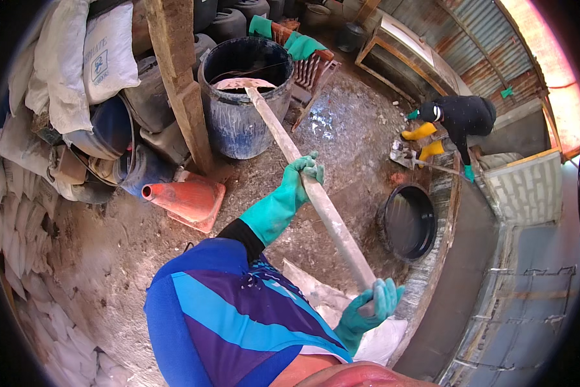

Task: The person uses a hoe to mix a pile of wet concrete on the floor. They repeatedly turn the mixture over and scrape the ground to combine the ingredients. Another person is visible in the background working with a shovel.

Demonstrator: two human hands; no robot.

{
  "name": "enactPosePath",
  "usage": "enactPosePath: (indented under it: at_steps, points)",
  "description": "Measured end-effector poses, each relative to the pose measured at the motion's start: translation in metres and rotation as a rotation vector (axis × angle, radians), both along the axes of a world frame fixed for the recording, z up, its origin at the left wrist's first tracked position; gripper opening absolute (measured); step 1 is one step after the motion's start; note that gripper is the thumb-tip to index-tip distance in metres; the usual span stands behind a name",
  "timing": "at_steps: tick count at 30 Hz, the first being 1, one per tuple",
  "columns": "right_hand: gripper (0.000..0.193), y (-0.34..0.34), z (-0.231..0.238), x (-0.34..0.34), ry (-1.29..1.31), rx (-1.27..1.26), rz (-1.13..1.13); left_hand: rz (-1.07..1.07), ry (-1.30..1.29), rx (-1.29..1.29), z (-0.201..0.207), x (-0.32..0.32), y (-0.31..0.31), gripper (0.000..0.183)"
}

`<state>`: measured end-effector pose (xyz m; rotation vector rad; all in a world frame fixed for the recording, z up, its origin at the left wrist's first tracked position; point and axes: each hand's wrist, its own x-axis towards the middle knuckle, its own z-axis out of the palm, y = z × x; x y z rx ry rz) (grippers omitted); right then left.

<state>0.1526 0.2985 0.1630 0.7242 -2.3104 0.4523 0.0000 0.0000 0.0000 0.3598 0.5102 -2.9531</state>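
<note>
Long-handled shovel held two-handed, blade resting over the blue drum.

Left to right: stacked white sacks point(77, 58); orange cone point(186, 197) lying on the floor point(109, 245); wooden post point(180, 84); blue drum point(245, 103) with the shovel point(290, 148) blade at its rim. Left hand point(299, 180), green-gloved, fingers wrapped round mid-handle; right hand point(373, 306), fingers closed round the handle end. Black tub point(407, 222) beside the curved concrete wall point(457, 271); a second person point(457, 122) crouches beyond. Risk, as judged: wet floor may slip underfoot; swinging the handle right could strike the tub or wall. Open room lies mid-floor, between cone and tub.
</note>
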Motion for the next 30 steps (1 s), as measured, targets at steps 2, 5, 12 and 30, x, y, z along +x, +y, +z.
enactPosePath:
  at_steps: [2,5,12,30]
  points:
    - [0.022,0.005,0.009,0.002,0.051,0.056,-0.017,-0.018,0.054,0.042,0.002,-0.009,0.015,0.029]
    - [0.022,-0.020,-0.007,0.023,-0.006,-0.082,-0.113,-0.107,0.076,-0.033,0.004,0.000,-0.012,0.024]
    - [0.022,0.051,-0.005,0.042,-0.040,-0.238,-0.353,-0.284,0.428,-0.168,0.063,0.008,0.054,0.009]
    - [0.041,0.148,0.050,0.173,-0.077,-0.482,-0.794,-0.920,0.233,-0.018,0.078,0.064,0.204,0.010]
